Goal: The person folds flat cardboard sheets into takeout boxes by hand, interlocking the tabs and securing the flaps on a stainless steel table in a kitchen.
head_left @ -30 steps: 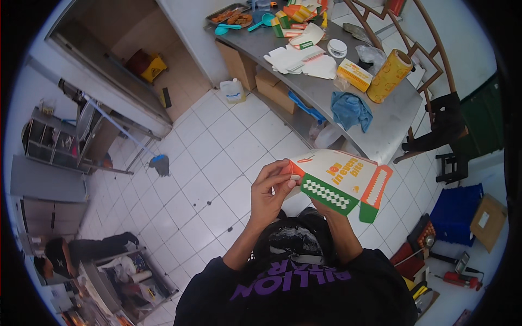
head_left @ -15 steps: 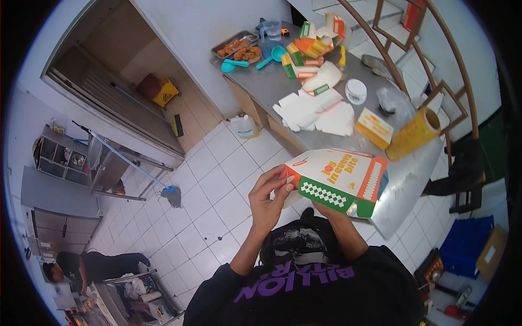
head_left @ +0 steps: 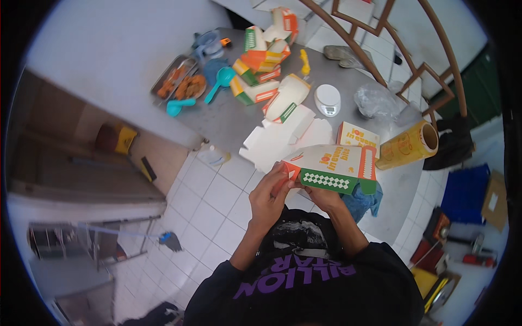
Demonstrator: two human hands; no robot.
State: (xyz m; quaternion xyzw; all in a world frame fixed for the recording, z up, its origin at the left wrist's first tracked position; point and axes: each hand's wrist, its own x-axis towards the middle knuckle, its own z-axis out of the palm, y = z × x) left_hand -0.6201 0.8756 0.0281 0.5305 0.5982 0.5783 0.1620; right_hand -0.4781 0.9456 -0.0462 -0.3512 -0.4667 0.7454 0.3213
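I hold a partly folded takeaway carton, white with a green checkered side and orange ends, above the table's near edge. My left hand pinches its orange left end between thumb and fingers. Beneath the green side, my right hand grips the carton, its fingertips close to the left hand's. The carton hides some of the right fingers. Beyond it lie a flat white carton blank and a small white and orange box. A blue cloth shows at the carton's right end.
On the metal table are several folded cartons, a white scale, a yellow wrap roll, a clear plastic bag, a turquoise scoop and a tray of fried food. A jug stands on the tiled floor.
My view has turned, bringing the table further left and the blue cloth into sight. The carton has tilted slightly. My right hand shows more, its fingertips now near the left hand.
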